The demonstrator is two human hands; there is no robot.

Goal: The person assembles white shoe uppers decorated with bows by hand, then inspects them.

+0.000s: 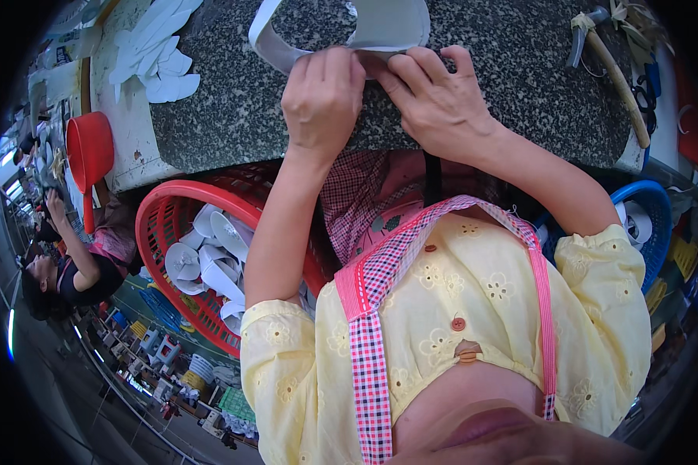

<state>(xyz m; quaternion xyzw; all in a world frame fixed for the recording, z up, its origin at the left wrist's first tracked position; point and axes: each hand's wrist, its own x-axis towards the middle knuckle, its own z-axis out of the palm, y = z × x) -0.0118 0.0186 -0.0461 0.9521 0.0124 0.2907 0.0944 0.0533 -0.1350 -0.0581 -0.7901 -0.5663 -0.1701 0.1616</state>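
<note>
White curved strip (pixel 364 35) on the speckled stone slab (pixel 233 116) — near edge pinched under left hand (pixel 323 97) and right hand (pixel 434 97).

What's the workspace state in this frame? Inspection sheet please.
Surface: speckled granite slab on a pale bench.
Job's things: white strap piece, looped, pinched at the slab's near edge.
Clutter: stack of white cut pieces; hammer; red scoop.
Grippers: left hand and right hand, both pinching the strap.
Cables: nothing seen.
Surroundings: red basket of white pieces below; blue basket; another person at far left.
</note>
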